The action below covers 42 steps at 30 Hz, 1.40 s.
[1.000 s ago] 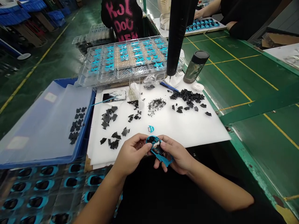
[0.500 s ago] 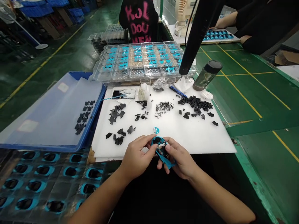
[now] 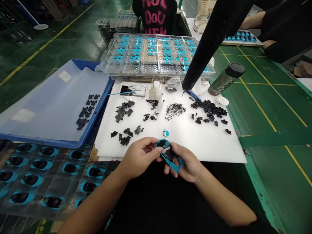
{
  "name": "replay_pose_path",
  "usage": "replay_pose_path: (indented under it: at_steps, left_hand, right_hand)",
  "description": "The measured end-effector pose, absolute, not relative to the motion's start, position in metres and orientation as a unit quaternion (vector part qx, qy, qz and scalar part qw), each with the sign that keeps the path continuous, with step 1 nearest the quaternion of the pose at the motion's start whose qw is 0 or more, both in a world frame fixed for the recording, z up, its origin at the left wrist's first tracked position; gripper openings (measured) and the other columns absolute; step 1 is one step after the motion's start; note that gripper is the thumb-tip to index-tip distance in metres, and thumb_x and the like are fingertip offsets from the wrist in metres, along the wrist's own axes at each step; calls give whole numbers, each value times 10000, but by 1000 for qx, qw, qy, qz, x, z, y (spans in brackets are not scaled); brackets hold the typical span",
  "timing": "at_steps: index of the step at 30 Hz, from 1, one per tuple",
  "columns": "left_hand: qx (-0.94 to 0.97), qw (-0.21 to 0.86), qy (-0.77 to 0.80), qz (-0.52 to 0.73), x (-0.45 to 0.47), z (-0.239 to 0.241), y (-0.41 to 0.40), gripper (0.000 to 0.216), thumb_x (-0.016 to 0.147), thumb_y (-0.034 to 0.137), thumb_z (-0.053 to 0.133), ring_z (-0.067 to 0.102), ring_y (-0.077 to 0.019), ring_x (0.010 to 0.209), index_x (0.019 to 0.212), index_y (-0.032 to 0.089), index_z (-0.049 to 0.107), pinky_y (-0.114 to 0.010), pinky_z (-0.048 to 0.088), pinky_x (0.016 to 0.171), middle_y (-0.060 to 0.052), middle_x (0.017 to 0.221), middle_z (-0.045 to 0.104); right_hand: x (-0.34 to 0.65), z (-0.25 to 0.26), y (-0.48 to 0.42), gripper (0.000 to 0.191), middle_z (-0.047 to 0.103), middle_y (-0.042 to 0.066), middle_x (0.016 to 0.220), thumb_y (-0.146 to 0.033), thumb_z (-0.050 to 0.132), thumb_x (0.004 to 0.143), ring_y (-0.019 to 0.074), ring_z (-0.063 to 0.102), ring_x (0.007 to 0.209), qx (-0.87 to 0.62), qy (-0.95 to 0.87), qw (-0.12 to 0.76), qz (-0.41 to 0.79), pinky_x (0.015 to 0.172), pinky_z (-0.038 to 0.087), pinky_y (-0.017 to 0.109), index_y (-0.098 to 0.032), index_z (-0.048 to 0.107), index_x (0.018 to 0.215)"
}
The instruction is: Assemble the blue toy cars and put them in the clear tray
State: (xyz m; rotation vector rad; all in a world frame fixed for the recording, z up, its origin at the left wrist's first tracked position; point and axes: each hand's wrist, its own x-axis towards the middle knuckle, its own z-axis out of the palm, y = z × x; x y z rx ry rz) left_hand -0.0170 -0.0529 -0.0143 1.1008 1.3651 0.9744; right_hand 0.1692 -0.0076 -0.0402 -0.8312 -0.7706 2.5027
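Blue toy-car shell (image 3: 179, 161): between both hands, long axis slanting from left fingertips back toward right palm.
Left hand (image 3: 141, 157): pinching its far end.
Right hand (image 3: 190, 162): cradling its near end, the fuller hold.
Small blue part (image 3: 166, 133): on desk (image 3: 214, 148), just beyond both hands.

Bottle (image 3: 227, 79): is standing near a round white disc (image 3: 222, 101)
Floor (image 3: 75, 39): a yellow line (image 3: 47, 44) is running across it
Co-worker (image 3: 156, 25): is wearing a black top (image 3: 173, 19) with pink lettering (image 3: 154, 18)
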Motion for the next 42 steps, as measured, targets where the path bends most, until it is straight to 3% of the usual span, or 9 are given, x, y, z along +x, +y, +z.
replay_pose_path:
  at_steps: [4, 7, 12, 16, 31, 37, 42]
  left_hand:
    - [450, 489, 623, 412, -20, -18, -51, 249, 860, 395, 670, 685, -193, 814, 980, 183, 718, -289, 582, 711, -57, 886, 722]
    - [454, 450, 653, 406, -19, -21, -53, 267, 863, 415, 666, 675, -190, 843, 990, 185, 718, -278, 563, 724, -55, 903, 722]
    - [481, 419, 658, 400, -16, -23, -57, 240, 870, 400, 667, 662, -163, 813, 995, 198, 702, -271, 548, 754, -33, 889, 707]
    - [503, 397, 656, 400, -14, -21, -59, 211, 881, 377, 657, 662, -158, 817, 989, 200, 699, -257, 546, 747, -30, 895, 705]
    - [428, 464, 640, 438, -16, -28, -51, 263, 816, 390, 748, 711, -167, 805, 963, 174, 712, -261, 597, 743, -45, 875, 748]
    - [461, 450, 641, 417, -24, -30, -50, 288, 868, 402, 694, 698, -152, 832, 1079, 206, 706, -259, 578, 796, -24, 884, 739]
    - [518, 403, 631, 414, -28, -32, -51, 193, 905, 369, 652, 665, -148, 806, 960, 204, 736, -252, 547, 772, -14, 806, 713]
  right_hand:
    - [166, -40, -7, 381, 716, 75, 958, -497, 704, 845, 201, 752, 770, -345, -313, 204, 861, 560, 611, 248, -163, 608, 1000]
    - [164, -36, -8, 360, 718, 52, 939, -479, 693, 858, 195, 731, 835, -391, -424, 207, 790, 655, 621, 291, -184, 644, 1057]
    - [159, -33, -10, 287, 670, 1, 650, -450, 554, 942, 130, 630, 537, -466, -513, 202, 692, 562, 524, 262, -189, 618, 839]
    - [160, -34, -9, 250, 647, -11, 611, -407, 561, 930, 135, 609, 512, -466, -515, 209, 688, 538, 492, 259, -200, 602, 797]
    - [166, -36, -4, 169, 671, 2, 681, -291, 509, 940, 149, 644, 579, -453, -583, 187, 648, 597, 494, 269, -198, 613, 845]
    - [169, -36, -4, 220, 745, 26, 917, -135, 520, 894, 170, 666, 782, -436, -693, 263, 510, 722, 488, 281, -213, 680, 1023]
    - [172, -47, -7, 270, 750, 11, 885, -54, 510, 851, 156, 685, 748, -408, -730, 286, 467, 673, 517, 256, -209, 669, 1005]
